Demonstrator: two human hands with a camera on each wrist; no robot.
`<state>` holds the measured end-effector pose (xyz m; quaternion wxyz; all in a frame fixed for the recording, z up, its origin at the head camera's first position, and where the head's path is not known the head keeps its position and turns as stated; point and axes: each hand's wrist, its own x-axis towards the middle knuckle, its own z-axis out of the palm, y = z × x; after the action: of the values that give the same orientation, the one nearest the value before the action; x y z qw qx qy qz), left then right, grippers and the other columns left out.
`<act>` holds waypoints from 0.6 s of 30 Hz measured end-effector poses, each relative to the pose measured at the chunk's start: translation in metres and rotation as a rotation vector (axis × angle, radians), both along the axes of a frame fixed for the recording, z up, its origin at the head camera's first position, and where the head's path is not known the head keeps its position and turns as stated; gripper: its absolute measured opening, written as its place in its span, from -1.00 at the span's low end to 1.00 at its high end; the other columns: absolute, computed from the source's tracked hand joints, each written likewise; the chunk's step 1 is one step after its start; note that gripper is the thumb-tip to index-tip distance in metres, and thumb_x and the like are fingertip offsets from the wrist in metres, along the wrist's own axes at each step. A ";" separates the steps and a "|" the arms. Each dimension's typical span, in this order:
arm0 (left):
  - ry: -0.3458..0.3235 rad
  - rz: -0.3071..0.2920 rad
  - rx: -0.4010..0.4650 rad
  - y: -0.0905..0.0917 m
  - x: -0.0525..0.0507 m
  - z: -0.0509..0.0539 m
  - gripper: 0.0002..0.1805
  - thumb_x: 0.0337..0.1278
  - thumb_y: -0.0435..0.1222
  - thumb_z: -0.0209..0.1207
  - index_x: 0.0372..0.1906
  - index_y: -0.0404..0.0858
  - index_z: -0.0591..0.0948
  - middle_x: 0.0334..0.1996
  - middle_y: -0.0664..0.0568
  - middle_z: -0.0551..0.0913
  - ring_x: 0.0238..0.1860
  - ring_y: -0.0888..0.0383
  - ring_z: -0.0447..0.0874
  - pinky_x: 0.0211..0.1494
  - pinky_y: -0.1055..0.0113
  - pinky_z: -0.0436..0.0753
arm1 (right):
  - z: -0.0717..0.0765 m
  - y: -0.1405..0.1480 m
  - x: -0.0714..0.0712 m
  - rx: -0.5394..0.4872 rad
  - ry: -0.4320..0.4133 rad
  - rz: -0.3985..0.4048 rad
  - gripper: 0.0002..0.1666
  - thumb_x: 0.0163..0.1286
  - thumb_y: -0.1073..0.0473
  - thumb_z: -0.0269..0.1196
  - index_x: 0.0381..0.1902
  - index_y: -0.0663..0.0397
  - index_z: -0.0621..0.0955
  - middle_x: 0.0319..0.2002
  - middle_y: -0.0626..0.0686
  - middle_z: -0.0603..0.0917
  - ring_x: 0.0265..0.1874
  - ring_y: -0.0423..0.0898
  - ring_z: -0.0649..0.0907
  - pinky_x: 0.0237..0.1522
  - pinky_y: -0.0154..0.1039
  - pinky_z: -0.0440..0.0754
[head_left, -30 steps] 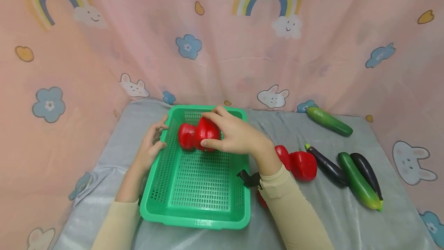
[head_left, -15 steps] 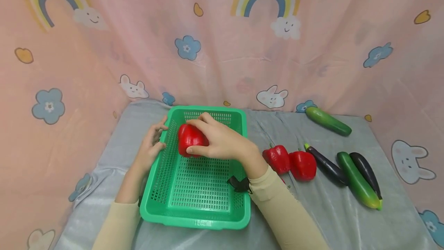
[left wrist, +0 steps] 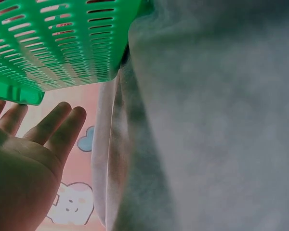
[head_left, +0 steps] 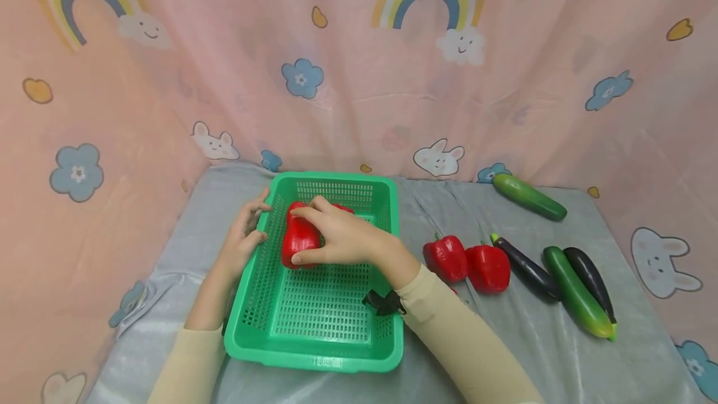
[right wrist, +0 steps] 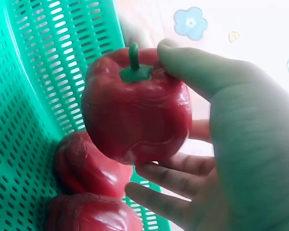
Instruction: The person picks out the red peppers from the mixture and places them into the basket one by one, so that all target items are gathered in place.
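Red pepper [head_left: 299,240] in my right hand [head_left: 342,235], over the basket's left side

The pepper lies left of my palm, pinched between my thumb on the near side and my fingers on the far side. It is blocky, with no marked long axis; its stem shows beside my thumb. I cannot tell whether it touches the basket floor. The green basket's left wall is just beside it, and my left hand [head_left: 241,239] is on the other side of that wall, fingers loosely spread at the rim and gripping nothing.

Inside the basket, two other peppers [right wrist: 98,168] lie side by side, mostly hidden from above by my right hand. To the right, on the grey cloth [head_left: 443,204], are two more red peppers [head_left: 445,259] and one mostly behind my sleeve [head_left: 449,335], then two eggplants [head_left: 526,269] and a zucchini [head_left: 579,295]; another zucchini [head_left: 529,197] lies at the far right.
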<state>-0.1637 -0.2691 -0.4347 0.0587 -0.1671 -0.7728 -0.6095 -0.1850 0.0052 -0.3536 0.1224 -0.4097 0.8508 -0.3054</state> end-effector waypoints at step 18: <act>-0.006 0.001 0.024 0.001 0.002 0.000 -0.44 0.14 -0.63 -0.08 0.31 -0.47 0.40 0.74 -0.14 0.16 0.68 -0.42 0.05 0.24 0.31 0.44 | -0.018 -0.016 0.004 0.091 -0.043 0.102 0.01 0.36 -0.46 0.39 0.58 -0.07 0.47 0.22 -0.07 0.48 0.08 -0.21 0.61 0.07 -0.24 0.73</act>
<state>-0.1619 -0.2677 -0.4348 0.0587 -0.1640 -0.7658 -0.6191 -0.1813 -0.0108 -0.3717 0.1745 -0.4399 0.8390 -0.2685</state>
